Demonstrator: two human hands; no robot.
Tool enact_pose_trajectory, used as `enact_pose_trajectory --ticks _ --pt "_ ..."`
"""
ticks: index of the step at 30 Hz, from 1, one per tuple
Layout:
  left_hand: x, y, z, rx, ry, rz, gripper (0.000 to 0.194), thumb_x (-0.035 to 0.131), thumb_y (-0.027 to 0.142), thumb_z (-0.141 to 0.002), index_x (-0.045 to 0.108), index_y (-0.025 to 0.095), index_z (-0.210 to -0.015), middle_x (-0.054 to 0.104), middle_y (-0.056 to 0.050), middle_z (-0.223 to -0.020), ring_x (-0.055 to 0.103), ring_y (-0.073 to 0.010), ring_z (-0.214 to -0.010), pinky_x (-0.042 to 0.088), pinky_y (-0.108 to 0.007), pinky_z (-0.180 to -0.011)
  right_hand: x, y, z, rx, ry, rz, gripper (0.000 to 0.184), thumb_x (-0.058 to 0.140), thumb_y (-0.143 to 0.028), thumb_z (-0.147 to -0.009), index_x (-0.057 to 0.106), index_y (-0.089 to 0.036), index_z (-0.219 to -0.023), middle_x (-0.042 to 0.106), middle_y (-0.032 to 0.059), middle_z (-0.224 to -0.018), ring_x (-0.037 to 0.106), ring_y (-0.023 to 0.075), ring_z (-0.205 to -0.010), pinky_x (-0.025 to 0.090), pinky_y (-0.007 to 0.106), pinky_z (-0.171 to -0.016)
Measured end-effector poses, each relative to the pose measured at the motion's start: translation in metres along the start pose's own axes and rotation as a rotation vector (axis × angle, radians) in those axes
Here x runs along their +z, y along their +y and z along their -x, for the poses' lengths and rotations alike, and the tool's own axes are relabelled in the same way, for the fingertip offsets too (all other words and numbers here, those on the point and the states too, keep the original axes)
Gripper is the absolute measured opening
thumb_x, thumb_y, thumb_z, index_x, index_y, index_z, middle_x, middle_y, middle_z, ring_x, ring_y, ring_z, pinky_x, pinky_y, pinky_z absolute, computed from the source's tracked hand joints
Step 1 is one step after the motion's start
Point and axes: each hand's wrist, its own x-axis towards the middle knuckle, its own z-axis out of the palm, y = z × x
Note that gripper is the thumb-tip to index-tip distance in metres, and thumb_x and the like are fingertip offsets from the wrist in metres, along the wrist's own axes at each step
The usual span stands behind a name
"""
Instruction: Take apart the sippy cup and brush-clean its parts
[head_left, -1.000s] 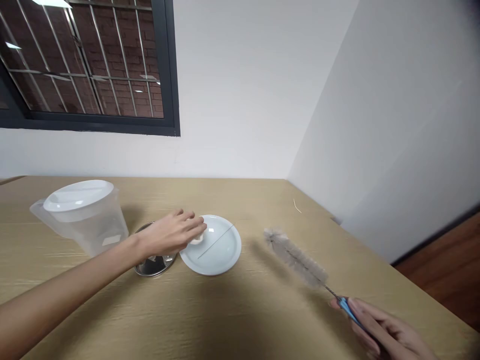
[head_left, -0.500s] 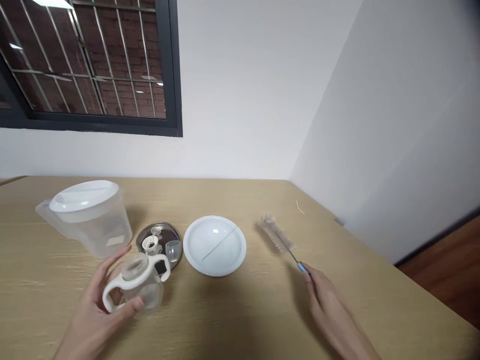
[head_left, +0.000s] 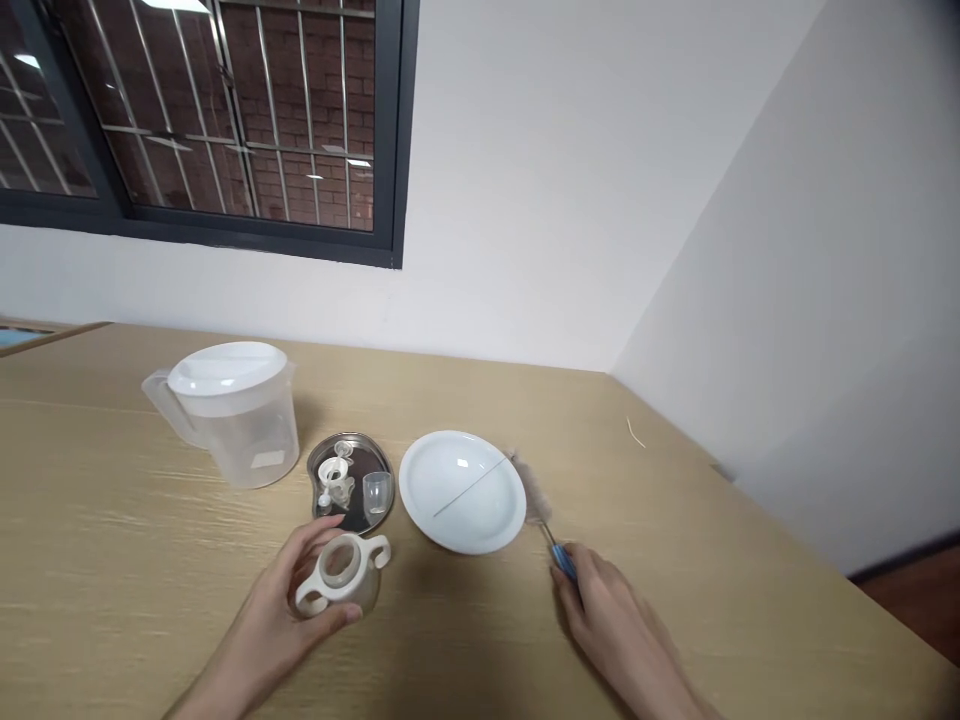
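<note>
My left hand (head_left: 292,600) is wrapped round a small clear baby bottle (head_left: 367,592) with a white two-handled collar; its open mouth tilts toward me. In my right hand (head_left: 600,600) is a bottle brush (head_left: 534,492), held by its blue handle, with the pale bristles right beside the white bowl's rim. That white bowl (head_left: 461,540) stands between the two hands, and a thin rod (head_left: 471,486) lies across it. Just beyond the bottle, a metal kidney-shaped tray (head_left: 360,445) carries a small clear cup (head_left: 377,493), a white ring (head_left: 333,471) and several small clear parts.
A clear pitcher (head_left: 251,435) with a white lid stands at the left behind the tray. A thin pale strip (head_left: 635,432) lies on the wooden table (head_left: 450,640) at the right. Walls and a barred window (head_left: 247,110) rise behind the table.
The view has turned left, so things sit further right. The brush has come left and closer to the bowl. The bottle has tipped so its mouth faces me more.
</note>
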Motion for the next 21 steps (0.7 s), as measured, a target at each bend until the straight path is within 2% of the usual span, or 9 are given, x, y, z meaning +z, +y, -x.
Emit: enact_pose_trajectory --ticks 2,5,7,9,11,13,16,19,21 --pt "0.0 0.003 -0.002 -0.01 -0.025 -0.013 0.07 0.081 0.028 -0.072 0.046 0.027 -0.133 0.065 -0.01 -0.133 0.061 -0.03 -0.126 0.058 -0.039 -0.095 -0.009 -0.006 -0.004 -0.026 0.051 0.058 0.027 0.041 -0.041 -0.096 0.059 -0.023 -0.088 0.069 0.0087 -0.082 0.067 0.0269 -0.078 0.043 0.034 -0.063" --pt "0.0 0.008 -0.005 0.006 -0.068 -0.069 0.07 0.08 0.024 -0.072 0.046 0.027 -0.133 0.067 -0.01 -0.128 0.064 -0.0293 -0.121 0.056 -0.043 -0.098 -0.029 -0.025 -0.019 -0.124 0.217 0.085 0.032 0.041 -0.045 -0.097 0.063 -0.022 -0.095 0.068 0.0098 -0.081 0.065 0.0282 -0.081 0.044 0.037 -0.068" --pt "0.001 0.008 -0.007 0.024 -0.09 -0.093 0.07 0.079 0.021 -0.072 0.046 0.027 -0.133 0.069 -0.009 -0.124 0.066 -0.0285 -0.118 0.054 -0.044 -0.1 -0.044 -0.046 -0.036 -0.23 0.282 0.021 0.033 0.04 -0.043 -0.099 0.064 -0.02 -0.102 0.068 0.0099 -0.084 0.063 0.0262 -0.081 0.045 0.038 -0.073" --pt "0.003 0.006 -0.008 0.039 -0.098 -0.089 0.068 0.078 0.019 -0.073 0.047 0.027 -0.133 0.069 -0.009 -0.123 0.066 -0.0273 -0.116 0.054 -0.043 -0.1 -0.057 -0.075 -0.056 -0.347 0.258 -0.061 0.032 0.042 -0.04 -0.1 0.064 -0.018 -0.109 0.068 0.01 -0.089 0.063 0.0251 -0.086 0.047 0.037 -0.077" --pt "0.004 0.004 -0.008 0.049 -0.085 -0.088 0.07 0.079 0.019 -0.071 0.049 0.028 -0.133 0.068 -0.008 -0.126 0.066 -0.0267 -0.117 0.054 -0.041 -0.1 -0.066 -0.109 -0.079 -0.401 0.192 -0.124 0.03 0.044 -0.036 -0.1 0.064 -0.018 -0.113 0.069 0.0105 -0.096 0.062 0.0251 -0.093 0.046 0.039 -0.085" --pt "0.001 0.004 -0.006 0.059 -0.048 -0.12 0.078 0.085 0.02 -0.064 0.051 0.029 -0.133 0.066 -0.009 -0.13 0.064 -0.0285 -0.118 0.054 -0.042 -0.1 -0.069 -0.144 -0.103 -0.415 0.007 -0.176 0.026 0.046 -0.03 -0.1 0.067 -0.017 -0.106 0.069 0.0127 -0.106 0.059 0.0257 -0.102 0.043 0.04 -0.093" --pt "-0.012 0.012 -0.005 0.095 0.032 -0.211 0.083 0.09 0.026 -0.058 0.054 0.027 -0.133 0.065 -0.011 -0.129 0.063 -0.0314 -0.114 0.053 -0.046 -0.098 -0.061 -0.193 -0.143 -0.486 -0.137 -0.202 0.024 0.048 -0.03 -0.1 0.07 -0.02 -0.102 0.072 0.0076 -0.103 0.06 0.0206 -0.106 0.043 0.032 -0.093" --pt "-0.033 0.024 -0.009 0.165 0.104 -0.262 0.05 0.076 0.038 -0.079 0.061 0.026 -0.125 0.067 -0.009 -0.12 0.065 -0.0278 -0.106 0.053 -0.043 -0.094 -0.042 -0.233 -0.181 -0.504 -0.31 -0.189 0.024 0.055 -0.033 -0.098 0.07 -0.018 -0.086 0.071 0.0047 -0.087 0.065 0.0163 -0.086 0.049 0.029 -0.081" --pt "-0.045 0.029 -0.012 0.188 0.155 -0.263 0.032 0.062 0.043 -0.09 0.064 0.025 -0.116 0.069 -0.007 -0.111 0.066 -0.0248 -0.101 0.053 -0.039 -0.091 -0.027 -0.253 -0.202 -0.472 -0.396 -0.172 0.026 0.057 -0.039 -0.098 0.067 -0.014 -0.097 0.069 0.004 -0.095 0.066 0.0155 -0.086 0.054 0.034 -0.081"
